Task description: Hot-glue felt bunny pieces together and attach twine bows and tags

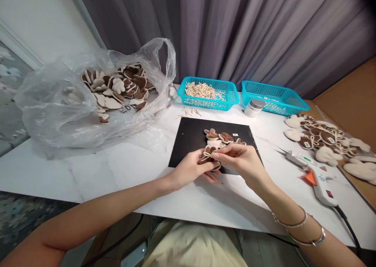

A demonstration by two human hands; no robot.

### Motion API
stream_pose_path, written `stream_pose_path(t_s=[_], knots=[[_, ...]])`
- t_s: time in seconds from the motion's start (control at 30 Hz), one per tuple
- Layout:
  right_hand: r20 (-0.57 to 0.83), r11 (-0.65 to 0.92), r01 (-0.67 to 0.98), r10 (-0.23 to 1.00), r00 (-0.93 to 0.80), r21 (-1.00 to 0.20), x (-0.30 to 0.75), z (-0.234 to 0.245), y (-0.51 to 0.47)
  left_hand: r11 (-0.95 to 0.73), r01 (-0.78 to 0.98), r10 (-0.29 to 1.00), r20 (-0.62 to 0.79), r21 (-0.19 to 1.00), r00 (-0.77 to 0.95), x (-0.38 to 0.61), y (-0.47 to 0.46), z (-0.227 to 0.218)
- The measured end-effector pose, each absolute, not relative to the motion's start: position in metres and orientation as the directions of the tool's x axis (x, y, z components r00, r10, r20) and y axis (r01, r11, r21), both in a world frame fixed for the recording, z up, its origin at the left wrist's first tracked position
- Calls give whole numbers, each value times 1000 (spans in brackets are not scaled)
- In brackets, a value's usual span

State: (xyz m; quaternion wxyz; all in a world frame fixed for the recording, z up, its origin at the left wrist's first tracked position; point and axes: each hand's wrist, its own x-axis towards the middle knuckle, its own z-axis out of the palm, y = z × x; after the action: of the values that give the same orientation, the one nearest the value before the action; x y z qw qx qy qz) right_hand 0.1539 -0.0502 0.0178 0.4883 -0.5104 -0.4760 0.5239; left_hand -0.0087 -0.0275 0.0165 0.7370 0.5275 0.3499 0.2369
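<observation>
My left hand (192, 168) and my right hand (237, 159) meet over the near edge of a black mat (190, 139). Both are closed on a small brown-and-cream fuzzy piece (209, 153) with a cream string bow on it. My right fingers pinch its top, while my left fingers cup it from below. Just beyond my hands, a few more brown and cream fuzzy pieces (221, 137) lie on the mat.
A clear plastic bag (58, 102) of several such pieces lies at the left. Two teal baskets stand at the back: one (208, 92) holds cream bows, the other (273, 97) is beside a small jar (254, 107). A glue gun (317, 182) and finished pieces (323, 139) lie right.
</observation>
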Motion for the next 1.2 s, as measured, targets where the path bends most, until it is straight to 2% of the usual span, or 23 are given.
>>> stream_pose_path(t_s=[0.57, 0.93, 1.1, 1.2], knots=[[-46, -46, 56, 999, 1, -997, 154, 21, -53, 318, 11, 725, -250, 948, 642, -10, -28, 20], [-29, -30, 93, 1000, 5, -995, 158, 26, -52, 170, 61, 765, -170, 984, 621, -14, -26, 20], [9, 10, 101, 1000, -1, -995, 158, 28, -52, 150, 83, 775, -169, 985, 609, -13, -26, 19], [-13, -11, 88, 1000, -17, -996, 158, 28, -52, 138, 89, 783, -163, 986, 600, -13, -27, 18]])
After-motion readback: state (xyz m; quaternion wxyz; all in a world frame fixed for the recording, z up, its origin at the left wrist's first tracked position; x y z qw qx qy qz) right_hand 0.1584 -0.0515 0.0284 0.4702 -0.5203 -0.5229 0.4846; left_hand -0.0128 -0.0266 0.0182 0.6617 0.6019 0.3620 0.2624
